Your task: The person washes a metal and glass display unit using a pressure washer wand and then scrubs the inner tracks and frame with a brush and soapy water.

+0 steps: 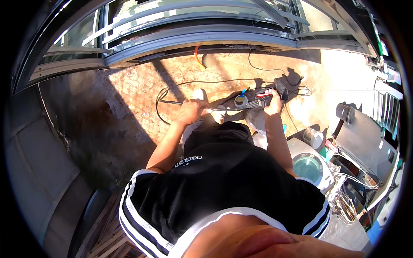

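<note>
My right hand (274,102) grips the handle of a black handheld tool (264,99) with a red part and a blocky dark end. A ribbed collar joins it to a long thin black shaft or hose (229,109) running left. Around that shaft my left hand (193,111) is closed, and its far end sticks out beyond the fingers. Below the tool, between my hands, stands a white round tub (241,101) with a blue-handled item at its rim. Close by is a pale translucent container or bag (256,119), partly hidden by my right arm.
A black cable (216,81) loops over the sunlit floor (135,87). An orange hose (197,57) lies by the metal frame (200,38) ahead. To the right are a front-loading washing machine (307,170), a bucket (313,137), a dark pot (345,113) and tangled wires (343,206). Wood slats (109,242) lie behind left.
</note>
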### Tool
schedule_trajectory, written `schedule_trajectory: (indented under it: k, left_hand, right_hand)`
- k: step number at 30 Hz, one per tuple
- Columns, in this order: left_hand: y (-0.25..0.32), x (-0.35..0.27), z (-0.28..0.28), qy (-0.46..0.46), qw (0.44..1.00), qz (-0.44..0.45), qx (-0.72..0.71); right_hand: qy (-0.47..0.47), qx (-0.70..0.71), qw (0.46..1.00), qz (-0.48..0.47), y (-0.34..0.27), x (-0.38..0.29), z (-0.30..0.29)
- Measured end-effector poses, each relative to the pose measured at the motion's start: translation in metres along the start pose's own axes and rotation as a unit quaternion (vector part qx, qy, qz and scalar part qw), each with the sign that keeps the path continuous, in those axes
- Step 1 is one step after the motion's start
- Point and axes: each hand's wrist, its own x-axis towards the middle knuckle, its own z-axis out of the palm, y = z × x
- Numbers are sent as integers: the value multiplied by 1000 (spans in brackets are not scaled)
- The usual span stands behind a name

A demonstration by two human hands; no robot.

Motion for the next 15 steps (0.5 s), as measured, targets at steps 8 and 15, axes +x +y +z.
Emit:
schedule_trajectory:
  k: [8, 15]
  left_hand:
    - [-14, -16, -5, -16, 997, -50, 53]
    - [-13, -23, -7, 10, 997, -56, 46]
  right_hand:
    - [-3, -53, 998, 39, 8, -16, 35]
    - [-5, -77, 996, 46, 10, -20, 51]
